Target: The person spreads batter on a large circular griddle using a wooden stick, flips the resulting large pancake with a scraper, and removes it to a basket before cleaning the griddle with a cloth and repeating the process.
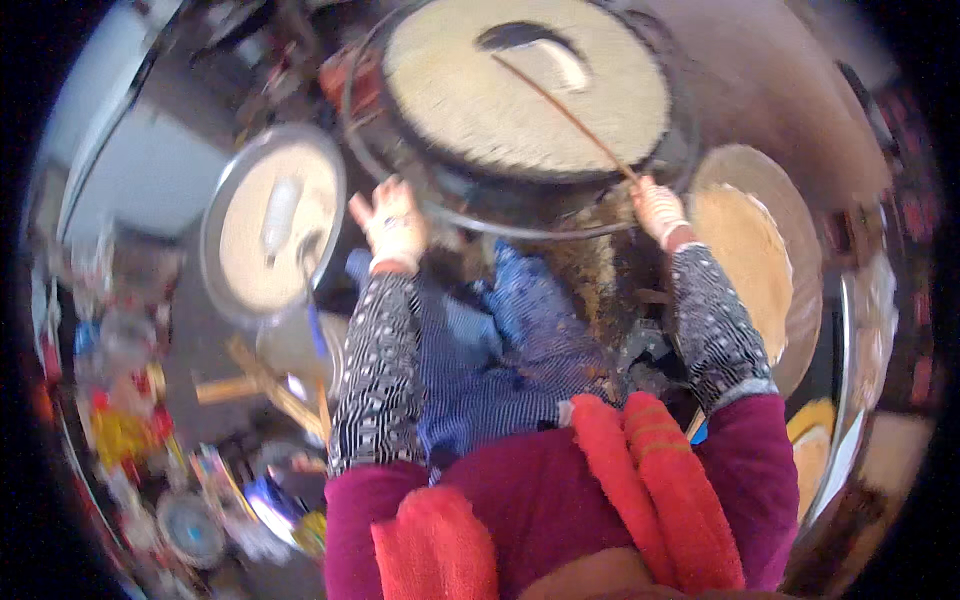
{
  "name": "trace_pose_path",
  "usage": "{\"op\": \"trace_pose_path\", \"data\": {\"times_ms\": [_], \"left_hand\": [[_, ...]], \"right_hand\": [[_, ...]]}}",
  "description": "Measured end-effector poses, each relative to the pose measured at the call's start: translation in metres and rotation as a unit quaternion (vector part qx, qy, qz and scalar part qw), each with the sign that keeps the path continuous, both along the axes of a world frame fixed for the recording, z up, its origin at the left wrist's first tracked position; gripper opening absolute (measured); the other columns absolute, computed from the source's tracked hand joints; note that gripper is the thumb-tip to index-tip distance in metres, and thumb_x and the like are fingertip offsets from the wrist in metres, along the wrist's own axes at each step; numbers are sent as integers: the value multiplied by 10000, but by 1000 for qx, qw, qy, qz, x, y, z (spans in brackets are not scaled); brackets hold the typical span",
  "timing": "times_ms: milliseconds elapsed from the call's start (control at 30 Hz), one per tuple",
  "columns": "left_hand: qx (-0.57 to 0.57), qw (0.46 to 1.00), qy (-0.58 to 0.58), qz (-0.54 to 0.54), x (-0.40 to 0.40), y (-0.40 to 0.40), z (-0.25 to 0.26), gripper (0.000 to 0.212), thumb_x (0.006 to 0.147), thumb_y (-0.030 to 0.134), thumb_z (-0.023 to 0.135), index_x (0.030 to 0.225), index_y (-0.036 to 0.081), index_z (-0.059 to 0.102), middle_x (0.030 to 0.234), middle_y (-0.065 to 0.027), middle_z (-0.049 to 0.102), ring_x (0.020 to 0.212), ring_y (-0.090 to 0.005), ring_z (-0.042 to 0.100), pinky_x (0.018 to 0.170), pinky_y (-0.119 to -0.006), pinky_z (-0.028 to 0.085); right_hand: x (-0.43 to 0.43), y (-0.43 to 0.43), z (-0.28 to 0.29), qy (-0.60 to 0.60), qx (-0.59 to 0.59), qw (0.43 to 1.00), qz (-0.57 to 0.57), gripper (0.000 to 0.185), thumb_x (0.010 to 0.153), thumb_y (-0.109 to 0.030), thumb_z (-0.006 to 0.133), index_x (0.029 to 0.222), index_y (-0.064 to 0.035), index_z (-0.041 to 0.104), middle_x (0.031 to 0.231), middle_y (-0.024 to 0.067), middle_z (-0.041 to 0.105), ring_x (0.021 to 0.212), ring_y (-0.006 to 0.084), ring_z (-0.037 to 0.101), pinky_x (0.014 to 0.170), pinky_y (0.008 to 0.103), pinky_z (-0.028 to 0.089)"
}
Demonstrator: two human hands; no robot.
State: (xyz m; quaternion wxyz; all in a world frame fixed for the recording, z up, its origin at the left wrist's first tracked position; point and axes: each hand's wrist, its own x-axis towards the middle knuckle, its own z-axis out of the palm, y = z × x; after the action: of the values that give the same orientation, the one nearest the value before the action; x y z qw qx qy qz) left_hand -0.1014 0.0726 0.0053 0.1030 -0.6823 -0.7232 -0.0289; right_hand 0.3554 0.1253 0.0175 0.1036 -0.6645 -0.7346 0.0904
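Observation:
In my right hand [658,210] is a thin wooden stick [566,112], gripped at its near end. It slants up and left over a large round griddle covered by a pale sheet of batter or flatbread [480,97]. The stick's far tip meets a dark crescent-shaped opening [517,34] in the sheet, beside a whitish curved flap [562,66]. My left hand [394,225] has its fingers spread and holds nothing. It hovers between the metal ring [480,225] around the griddle and a metal basin [212,262] of pale batter [240,225].
A whitish bottle-like object [282,214] and a blue-handled ladle [316,330] are in the basin. At right, a round tray [806,300] carries a tan flatbread [739,262]. Firewood sticks [274,390] lie at lower left, near blurred colourful packets [124,431].

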Motion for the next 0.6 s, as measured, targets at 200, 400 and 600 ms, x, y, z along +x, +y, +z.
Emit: {"op": "trace_pose_path", "data": {"times_ms": [200,400,600], "left_hand": [[30,998,-35,-43,5,7,7,527,858,352,591,1283,47,518,1339,-146,519,1301,-299,415,1085,-653,186],[-42,987,2,-153,78,-80,17,555,832,358,589,1282,43,508,1351,-140,507,1344,-312,371,1087,-675,151],[-48,993,17,-109,55,-64,4,649,804,367,581,1329,2,472,1441,-168,430,1367,-329,341,1113,-667,52]], "right_hand": [[25,-9,4,-22,100,993,57,241,877,-195,516,896,6,647,816,216,682,764,359,681,676,454,549],[-7,-15,14,33,-35,996,-79,305,947,-285,477,962,-8,604,856,216,681,816,350,673,709,477,510],[-21,-17,28,11,-2,1000,-18,298,941,-274,454,938,-8,588,851,202,682,802,360,670,715,482,517]]}}
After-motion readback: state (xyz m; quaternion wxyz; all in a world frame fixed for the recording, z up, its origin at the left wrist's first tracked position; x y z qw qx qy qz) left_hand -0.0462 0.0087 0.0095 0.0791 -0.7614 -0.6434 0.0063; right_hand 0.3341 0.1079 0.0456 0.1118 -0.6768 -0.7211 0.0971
